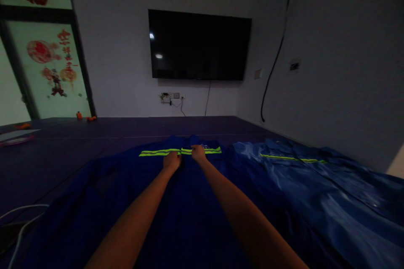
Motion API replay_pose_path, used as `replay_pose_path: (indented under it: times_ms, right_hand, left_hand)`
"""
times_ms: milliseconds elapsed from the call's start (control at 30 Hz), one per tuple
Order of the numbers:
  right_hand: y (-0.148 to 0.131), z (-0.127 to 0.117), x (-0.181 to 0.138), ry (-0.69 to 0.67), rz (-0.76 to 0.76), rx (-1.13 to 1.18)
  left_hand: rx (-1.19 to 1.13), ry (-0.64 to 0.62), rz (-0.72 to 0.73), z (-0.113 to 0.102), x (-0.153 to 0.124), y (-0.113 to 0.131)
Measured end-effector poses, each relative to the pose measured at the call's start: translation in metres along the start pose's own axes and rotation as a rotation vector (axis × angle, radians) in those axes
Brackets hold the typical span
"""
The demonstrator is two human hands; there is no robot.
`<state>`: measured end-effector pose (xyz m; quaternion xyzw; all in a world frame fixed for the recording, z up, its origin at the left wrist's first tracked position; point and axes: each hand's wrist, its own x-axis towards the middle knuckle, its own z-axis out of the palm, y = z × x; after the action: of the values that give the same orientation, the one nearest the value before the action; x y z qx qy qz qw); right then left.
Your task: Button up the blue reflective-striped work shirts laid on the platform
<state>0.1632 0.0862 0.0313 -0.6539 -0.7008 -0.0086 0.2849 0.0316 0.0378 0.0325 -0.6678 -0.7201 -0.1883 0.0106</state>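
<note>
A dark blue work jacket [186, 210] with yellow-green reflective stripes across its chest lies spread out in front of me. My left hand [172, 160] is closed on its front edge, just under the stripe, left of the middle. Close beside it, my right hand [198, 153] has its fingers pinched on the other front edge, at stripe level near a small chest mark. A narrow gap separates the two hands. What exactly lies between the fingertips is too dark and small to make out.
To the right lies a lighter blue garment [299, 185] with a yellow stripe, touching the jacket. Both rest on a dark purple surface [126, 128]. A white cable [23, 208] curls at the lower left. Small orange objects [91, 118] sit by the door. A television [200, 46] hangs ahead.
</note>
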Motion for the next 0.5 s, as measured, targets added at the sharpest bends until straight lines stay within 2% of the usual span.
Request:
replay_pose_path:
  times_ms: [100, 200, 500]
  right_hand:
    - [-0.02, 0.023, -0.01, -0.025, -0.023, 0.043]
    - [-0.024, 0.035, -0.017, -0.046, -0.021, 0.06]
    - [-0.019, 0.042, -0.014, -0.055, -0.076, 0.114]
  left_hand:
    - [-0.021, 0.017, -0.018, 0.016, 0.001, 0.013]
    - [-0.022, 0.036, -0.05, 0.022, 0.003, 0.012]
    - [-0.085, 0.036, -0.024, 0.028, 0.012, 0.005]
